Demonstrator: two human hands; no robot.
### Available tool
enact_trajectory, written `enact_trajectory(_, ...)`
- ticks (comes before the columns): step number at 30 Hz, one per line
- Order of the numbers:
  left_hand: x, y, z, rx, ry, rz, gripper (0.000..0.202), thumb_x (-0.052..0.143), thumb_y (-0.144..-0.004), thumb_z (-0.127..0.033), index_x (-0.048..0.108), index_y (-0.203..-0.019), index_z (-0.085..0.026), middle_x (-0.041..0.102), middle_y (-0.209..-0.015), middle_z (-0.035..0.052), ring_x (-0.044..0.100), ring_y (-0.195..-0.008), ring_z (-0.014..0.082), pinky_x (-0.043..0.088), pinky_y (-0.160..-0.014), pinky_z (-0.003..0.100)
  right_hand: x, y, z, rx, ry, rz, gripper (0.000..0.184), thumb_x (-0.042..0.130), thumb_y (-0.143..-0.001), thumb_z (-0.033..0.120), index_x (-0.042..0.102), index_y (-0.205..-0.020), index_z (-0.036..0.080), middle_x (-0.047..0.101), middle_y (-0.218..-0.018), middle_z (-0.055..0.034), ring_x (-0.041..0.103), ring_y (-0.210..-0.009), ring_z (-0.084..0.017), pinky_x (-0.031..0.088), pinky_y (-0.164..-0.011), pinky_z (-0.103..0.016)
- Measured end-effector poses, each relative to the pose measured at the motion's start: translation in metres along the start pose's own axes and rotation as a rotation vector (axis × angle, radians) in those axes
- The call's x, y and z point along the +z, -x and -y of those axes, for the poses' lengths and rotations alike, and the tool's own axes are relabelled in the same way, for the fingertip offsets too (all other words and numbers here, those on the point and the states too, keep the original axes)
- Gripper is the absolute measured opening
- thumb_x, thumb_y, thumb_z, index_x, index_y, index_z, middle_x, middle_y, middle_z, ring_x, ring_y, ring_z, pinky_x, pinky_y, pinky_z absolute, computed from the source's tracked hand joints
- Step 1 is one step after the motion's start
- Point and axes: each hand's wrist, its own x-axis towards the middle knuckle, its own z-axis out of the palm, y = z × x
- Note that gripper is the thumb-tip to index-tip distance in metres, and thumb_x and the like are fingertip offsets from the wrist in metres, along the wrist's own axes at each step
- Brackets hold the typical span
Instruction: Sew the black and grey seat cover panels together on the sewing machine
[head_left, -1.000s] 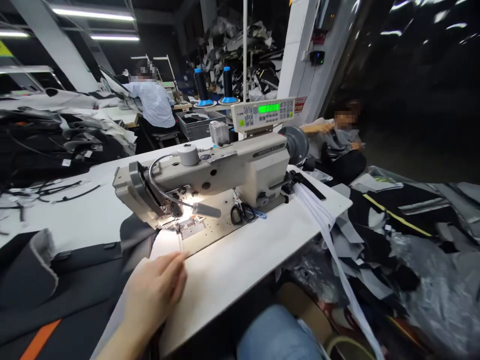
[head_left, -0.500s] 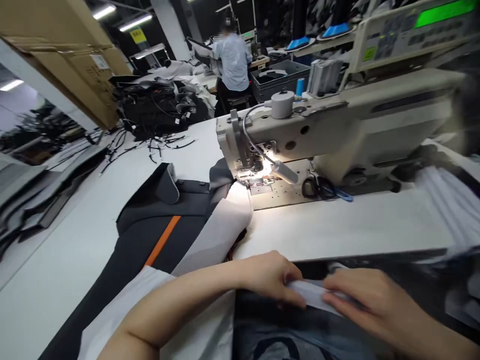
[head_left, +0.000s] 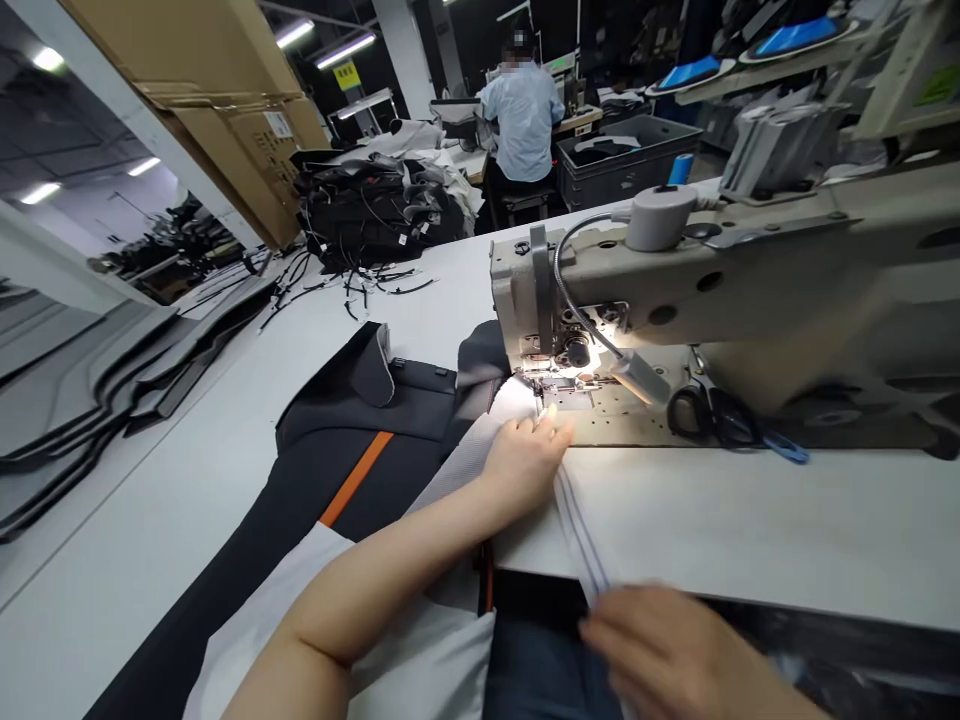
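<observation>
My left hand (head_left: 529, 458) lies at the edge of the grey mesh fabric, just in front of the sewing machine's lit needle area (head_left: 566, 390). Its fingers are curled over the upper end of a white strip with blue-grey lines (head_left: 577, 525). From there the strip runs down past the table edge to my right hand (head_left: 667, 645), which is blurred but closed on it. The light mesh panel (head_left: 457, 465) leads under the presser foot and is joined to a dark fabric piece (head_left: 300, 500) with an orange band (head_left: 356, 478).
Black-handled scissors (head_left: 709, 410) lie on the machine bed beside a blue-ended item. Dark fabric bundles (head_left: 382, 210) are heaped at the back, and layered panels (head_left: 97, 370) lie at left. A person in a light blue shirt (head_left: 525, 120) sits beyond, near a grey crate (head_left: 622, 160).
My left hand has moved up from my lap to the fabric edge by the needle. The strip, earlier low between both hands, now stretches up to the machine. The view has shifted.
</observation>
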Motion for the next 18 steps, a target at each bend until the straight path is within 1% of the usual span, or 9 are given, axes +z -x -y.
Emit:
enact_trajectory(1,-0.001,0.005,0.000,-0.003,0.011,-0.037,0.059,0.051,-0.080,-0.017,0.035,-0.137,-0.019,0.038,-0.138,0.0170,0.055,-0.096,0.0247,0.045,-0.075,0.036,-0.003,-0.015,-0.015,0.027,0.091,-0.062,0.032,0.038,-0.091,0.022,0.059,-0.115,0.016,0.065,-0.104,-0.0135,0.060,-0.091,-0.023,0.049,-0.075,-0.036)
enact_trajectory(2,-0.001,0.011,0.000,-0.010,0.023,-0.074,0.069,0.053,-0.079,-0.020,0.024,-0.142,-0.022,0.032,-0.142,0.0166,0.052,-0.103,0.0262,0.044,-0.079,0.037,-0.005,-0.029,-0.030,0.046,0.159,-0.093,0.036,0.039,-0.092,0.025,0.054,-0.121,0.012,0.060,-0.112,-0.0173,0.056,-0.099,-0.027,0.047,-0.081,-0.041)
enact_trajectory(4,-0.002,0.021,0.002,-0.030,0.037,-0.132,0.074,0.054,-0.080,-0.024,0.015,-0.144,-0.023,0.027,-0.144,0.0155,0.043,-0.115,0.0283,0.040,-0.089,0.040,-0.008,-0.053,-0.060,0.022,0.189,-0.068,0.035,0.039,-0.092,0.024,0.053,-0.121,0.010,0.060,-0.108,-0.0160,0.055,-0.095,-0.025,0.045,-0.080,-0.039)
enact_trajectory(6,-0.002,0.027,0.004,-0.061,0.040,-0.126,0.069,0.052,-0.082,-0.025,0.020,-0.143,-0.016,0.037,-0.135,0.0161,0.043,-0.112,0.0283,0.038,-0.091,0.041,-0.009,-0.071,-0.084,0.008,0.214,-0.015,0.030,0.039,-0.093,0.021,0.057,-0.114,0.011,0.060,-0.090,-0.0103,0.055,-0.079,-0.021,0.044,-0.070,-0.033)
enact_trajectory(8,0.000,0.026,0.004,-0.091,0.043,-0.040,0.053,0.050,-0.082,-0.027,0.039,-0.130,-0.008,0.051,-0.112,0.0146,0.047,-0.098,0.0273,0.042,-0.082,0.040,-0.008,-0.084,-0.099,0.023,0.282,-0.008,0.028,0.042,-0.092,0.025,0.059,-0.109,0.011,0.056,-0.080,-0.0076,0.052,-0.072,-0.021,0.040,-0.063,-0.032)
enact_trajectory(11,0.003,0.015,0.002,-0.130,0.028,0.067,0.027,0.046,-0.083,-0.027,0.055,-0.101,-0.009,0.052,-0.088,0.0105,0.048,-0.082,0.0255,0.043,-0.069,0.038,-0.004,-0.097,-0.109,0.061,0.390,-0.063,0.028,0.043,-0.091,0.032,0.061,-0.100,0.013,0.055,-0.081,-0.0088,0.050,-0.074,-0.023,0.036,-0.063,-0.034)
enact_trajectory(14,0.004,0.006,0.005,-0.148,0.039,0.093,0.023,0.045,-0.081,-0.026,0.055,-0.095,-0.010,0.052,-0.086,0.0106,0.048,-0.080,0.0254,0.044,-0.067,0.038,0.001,-0.105,-0.118,0.096,0.462,-0.093,0.027,0.037,-0.092,0.022,0.061,-0.083,0.015,0.054,-0.076,-0.0074,0.048,-0.070,-0.020,0.033,-0.063,-0.033)
enact_trajectory(16,0.002,0.006,0.017,-0.131,0.128,0.116,0.022,0.046,-0.079,-0.024,0.055,-0.094,-0.011,0.052,-0.087,0.0101,0.048,-0.080,0.0245,0.044,-0.069,0.037,0.003,-0.108,-0.125,0.101,0.484,-0.085,0.027,0.035,-0.093,0.020,0.062,-0.089,0.014,0.057,-0.079,-0.0085,0.050,-0.073,-0.020,0.034,-0.066,-0.033)
enact_trajectory(18,-0.001,0.010,0.033,-0.121,0.325,0.121,0.022,0.043,-0.080,-0.020,0.055,-0.096,-0.013,0.052,-0.088,0.0079,0.049,-0.081,0.0214,0.045,-0.073,0.033,0.004,-0.111,-0.132,0.111,0.474,-0.061,0.030,0.036,-0.092,0.024,0.059,-0.108,0.012,0.060,-0.095,-0.0121,0.052,-0.084,-0.024,0.036,-0.070,-0.034)
